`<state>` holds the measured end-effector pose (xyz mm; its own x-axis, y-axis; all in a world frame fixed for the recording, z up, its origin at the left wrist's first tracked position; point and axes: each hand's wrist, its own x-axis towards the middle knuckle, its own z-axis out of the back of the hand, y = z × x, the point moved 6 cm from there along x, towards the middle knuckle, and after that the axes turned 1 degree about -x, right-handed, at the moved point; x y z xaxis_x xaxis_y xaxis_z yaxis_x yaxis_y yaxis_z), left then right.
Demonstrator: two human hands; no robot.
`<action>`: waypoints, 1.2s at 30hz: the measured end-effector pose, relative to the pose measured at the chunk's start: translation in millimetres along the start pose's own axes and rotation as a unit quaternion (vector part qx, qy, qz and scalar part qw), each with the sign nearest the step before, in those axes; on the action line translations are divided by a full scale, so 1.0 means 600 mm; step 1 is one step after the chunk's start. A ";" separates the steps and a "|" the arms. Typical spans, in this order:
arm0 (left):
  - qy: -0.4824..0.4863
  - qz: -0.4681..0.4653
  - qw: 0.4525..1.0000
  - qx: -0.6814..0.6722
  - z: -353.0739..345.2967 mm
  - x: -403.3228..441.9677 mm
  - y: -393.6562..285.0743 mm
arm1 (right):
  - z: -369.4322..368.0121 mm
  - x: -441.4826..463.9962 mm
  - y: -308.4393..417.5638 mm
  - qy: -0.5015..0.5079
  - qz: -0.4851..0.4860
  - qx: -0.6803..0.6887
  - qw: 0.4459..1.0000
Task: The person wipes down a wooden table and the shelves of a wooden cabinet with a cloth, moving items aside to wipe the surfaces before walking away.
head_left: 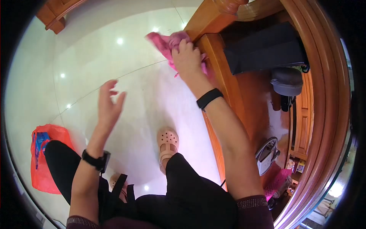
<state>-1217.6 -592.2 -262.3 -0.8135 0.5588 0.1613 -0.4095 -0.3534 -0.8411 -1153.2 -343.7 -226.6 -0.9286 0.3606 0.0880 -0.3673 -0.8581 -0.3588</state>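
Note:
My right hand (pixel 187 57) grips a pink cloth (pixel 163 44), its fingers closed over the bunched fabric. The cloth rests against the edge of a brown wooden furniture base (pixel 213 49), with one loose end spread toward the left. My left hand (pixel 109 103) is in the air over the pale floor, holding nothing, thumb and fingers apart. Both wrists wear black bands.
Inside the wooden furniture on the right are a black bag (pixel 267 49), a grey rounded case (pixel 286 81) and a pink mesh item (pixel 277 183). A red plastic bag (pixel 42 171) lies on the glossy tiled floor (pixel 87 49). A wooden furniture leg (pixel 56 26) stands at upper left.

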 end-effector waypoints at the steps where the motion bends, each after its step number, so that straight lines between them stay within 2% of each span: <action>1: -0.006 0.035 0.999 -0.003 0.025 0.003 0.019 | -0.020 -0.008 0.015 0.026 0.013 -0.043 0.999; 2: -0.011 0.072 0.997 -0.009 0.047 0.006 0.033 | -0.039 -0.024 0.022 0.055 0.026 -0.087 0.994; 3: -0.011 0.072 0.997 -0.011 0.062 0.013 0.047 | -0.056 -0.052 0.009 0.094 -0.033 -0.042 0.994; 5: -0.003 0.114 0.994 0.003 0.079 0.021 0.047 | -0.062 -0.124 -0.006 0.179 -0.003 0.007 0.984; 7: 0.007 0.125 0.992 -0.011 0.067 0.021 0.054 | -0.045 -0.243 -0.028 0.126 -0.081 0.127 0.980; 8: 0.021 0.132 0.991 -0.021 0.058 0.020 0.056 | -0.018 -0.296 -0.026 0.181 -0.093 0.147 0.968; 9: 0.036 0.143 0.988 -0.047 0.044 0.013 0.050 | -0.020 -0.359 -0.026 0.133 -0.079 0.145 0.977; 10: 0.055 0.107 0.991 -0.065 0.026 0.006 0.052 | -0.030 -0.429 -0.031 0.161 -0.102 0.158 0.969; 11: 0.072 0.074 0.992 -0.068 0.011 -0.001 0.037 | -0.039 -0.497 -0.033 0.146 -0.108 0.126 0.975; 13: 0.129 0.065 0.987 -0.067 -0.018 -0.023 0.016 | -0.003 -0.582 -0.030 0.181 -0.156 0.193 0.952; 14: 0.158 0.082 0.981 -0.080 -0.037 -0.037 0.013 | 0.001 -0.612 -0.033 0.195 -0.164 0.163 0.953; 16: 0.223 0.106 0.963 -0.110 -0.071 -0.074 -0.007 | 0.005 -0.609 -0.054 0.205 -0.165 0.130 0.956; 17: 0.256 0.119 0.948 -0.149 -0.094 -0.096 -0.015 | 0.006 -0.588 -0.072 0.238 -0.237 0.269 0.903; 18: 0.300 0.104 0.933 -0.170 -0.115 -0.116 -0.032 | 0.005 -0.569 -0.078 0.267 -0.302 0.402 0.822; 19: 0.363 0.142 0.899 -0.197 -0.129 -0.137 -0.058 | 0.010 -0.545 -0.077 0.220 -0.365 0.497 0.756; 20: 0.408 0.166 0.855 -0.275 -0.154 -0.162 -0.075 | 0.013 -0.506 -0.066 0.137 -0.333 0.562 0.745; 21: 0.390 0.164 0.830 -0.364 -0.161 -0.172 -0.105 | 0.020 -0.470 -0.054 0.057 -0.301 0.620 0.722; 22: 0.400 0.177 0.810 -0.390 -0.170 -0.174 -0.129 | 0.066 -0.416 -0.033 0.082 -0.255 0.569 0.777; 23: 0.375 0.193 0.789 -0.447 -0.187 -0.175 -0.137 | 0.107 -0.370 -0.005 0.068 -0.237 0.617 0.747; 24: 0.348 0.207 0.765 -0.501 -0.202 -0.173 -0.143 | 0.098 -0.356 0.013 0.082 -0.193 0.666 0.716; 26: 0.213 0.262 0.759 -0.557 -0.212 -0.126 -0.133 | 0.154 -0.320 0.020 0.125 -0.057 0.569 0.811; 27: 0.210 0.283 0.702 -0.619 -0.210 -0.096 -0.131 | 0.164 -0.327 -0.006 0.095 -0.066 0.492 0.863; 28: 0.224 0.307 0.670 -0.637 -0.189 -0.061 -0.150 | 0.167 -0.352 -0.045 0.038 -0.100 0.417 0.903; 30: 0.232 0.228 0.715 -0.618 -0.178 0.021 -0.148 | 0.184 -0.418 -0.124 -0.035 -0.182 0.263 0.947; 31: 0.217 0.139 0.764 -0.592 -0.171 0.073 -0.149 | 0.201 -0.456 -0.157 -0.059 -0.220 0.186 0.956; 33: 0.114 0.078 0.853 -0.503 -0.200 0.171 -0.116 | 0.150 -0.550 -0.193 -0.054 -0.330 0.241 0.911; 34: 0.128 0.072 0.881 -0.451 -0.209 0.210 -0.120 | 0.130 -0.587 -0.192 -0.055 -0.327 0.239 0.913; 35: 0.100 0.076 0.928 -0.352 -0.225 0.241 -0.119 | 0.113 -0.620 -0.180 -0.019 -0.265 0.105 0.958; 36: 0.100 0.075 0.927 -0.354 -0.251 0.254 -0.116 | 0.097 -0.639 -0.167 0.016 -0.200 -0.032 0.979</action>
<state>-1250.7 -369.4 -257.1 -0.7171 0.6965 -0.0237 0.1321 0.1025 -0.9859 -763.3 -417.3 -170.4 -0.7088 0.6753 0.2039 -0.6958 -0.6218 -0.3596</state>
